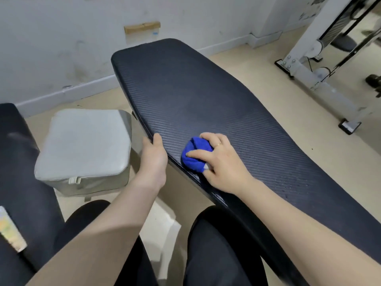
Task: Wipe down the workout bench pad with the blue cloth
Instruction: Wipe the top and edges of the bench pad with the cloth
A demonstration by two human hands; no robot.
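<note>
The long dark bench pad [195, 96] with a woven texture runs from the upper middle down to the lower right. A bunched blue cloth [194, 155] lies on the pad near its left edge. My right hand [220, 162] grips the cloth, fingers curled over it, and presses it onto the pad. My left hand [153, 157] holds the pad's left edge, thumb on top and fingers hidden underneath. Small droplets show on the pad to the right of my right hand.
A grey padded box [86, 149] stands on the floor left of the bench. Another dark pad [18, 162] lies at the far left. A white machine frame [321, 65] stands at the upper right. My knees in dark trousers are below.
</note>
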